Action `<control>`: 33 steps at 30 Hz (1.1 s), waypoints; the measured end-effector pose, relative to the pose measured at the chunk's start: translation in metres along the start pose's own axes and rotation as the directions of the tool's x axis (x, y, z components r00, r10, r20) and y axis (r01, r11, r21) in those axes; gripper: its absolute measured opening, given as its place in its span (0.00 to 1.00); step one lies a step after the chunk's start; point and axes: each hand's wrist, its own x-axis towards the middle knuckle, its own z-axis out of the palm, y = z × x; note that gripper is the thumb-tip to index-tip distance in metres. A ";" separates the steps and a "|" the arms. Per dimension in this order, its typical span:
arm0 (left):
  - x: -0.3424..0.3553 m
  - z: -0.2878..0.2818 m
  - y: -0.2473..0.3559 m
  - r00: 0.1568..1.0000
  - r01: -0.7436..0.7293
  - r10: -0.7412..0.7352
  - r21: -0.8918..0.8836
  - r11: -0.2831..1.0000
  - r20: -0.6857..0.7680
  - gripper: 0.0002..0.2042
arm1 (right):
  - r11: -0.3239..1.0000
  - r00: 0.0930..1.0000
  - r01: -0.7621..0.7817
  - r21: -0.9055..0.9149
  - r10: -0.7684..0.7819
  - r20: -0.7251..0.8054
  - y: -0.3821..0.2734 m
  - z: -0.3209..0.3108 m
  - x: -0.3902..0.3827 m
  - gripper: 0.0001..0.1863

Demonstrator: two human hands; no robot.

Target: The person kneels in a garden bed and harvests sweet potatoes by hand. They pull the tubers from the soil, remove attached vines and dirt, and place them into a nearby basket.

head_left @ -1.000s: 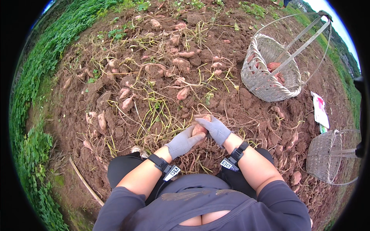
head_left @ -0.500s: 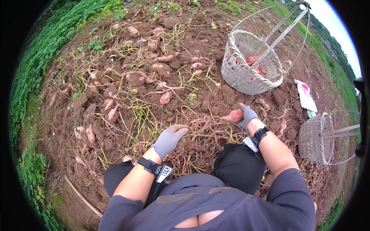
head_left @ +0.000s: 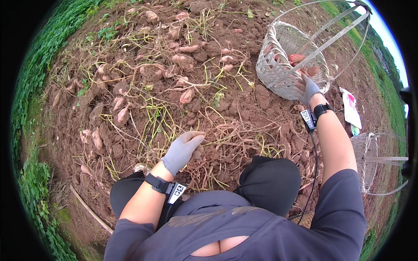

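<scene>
My right hand [head_left: 308, 90], in a grey glove, is at the near side of a pale woven basket [head_left: 272, 74], its fingers apart and holding nothing visible. Just beyond its fingertips, inside the rim, is a brownish sweet potato [head_left: 312, 71]. Redder sweet potatoes [head_left: 296, 58] lie deeper in the basket. My left hand [head_left: 179, 152], gloved too, hovers low over the soil in front of my left knee. Its fingers stretch to the right with no object visible in them. Beside it spreads a tangle of thin roots and vines [head_left: 235, 135].
Many dug-up sweet potatoes [head_left: 187, 95] lie among vines and clods ahead and to the left. A second basket [head_left: 365, 152] stands at the right, near a white packet [head_left: 349, 106]. A stick [head_left: 91, 211] lies at lower left. The first basket's tall handle [head_left: 335, 37] arches upward.
My right hand has moved forward and right to the basket and let go of the sweet potato it held. The left hand has shifted slightly left and stays low.
</scene>
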 end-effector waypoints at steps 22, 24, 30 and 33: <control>0.025 -0.092 0.031 0.966 -0.035 -0.065 -0.377 0.925 -0.250 0.20 | -0.457 0.774 0.575 -0.678 0.036 0.632 0.173 0.388 0.007 0.47; 0.026 -0.094 0.029 0.969 -0.028 -0.066 -0.374 0.927 -0.236 0.20 | -0.463 0.831 0.526 -0.713 0.104 0.546 0.179 0.391 0.013 0.43; 0.021 -0.098 0.017 0.974 -0.003 -0.078 -0.356 0.934 -0.213 0.20 | -0.372 0.735 0.601 -0.707 -0.090 0.672 0.192 0.391 0.022 0.46; 0.017 -0.097 0.011 0.973 0.020 -0.096 -0.337 0.941 -0.211 0.21 | -0.312 0.754 0.602 -0.735 -0.083 0.652 0.192 0.396 0.023 0.47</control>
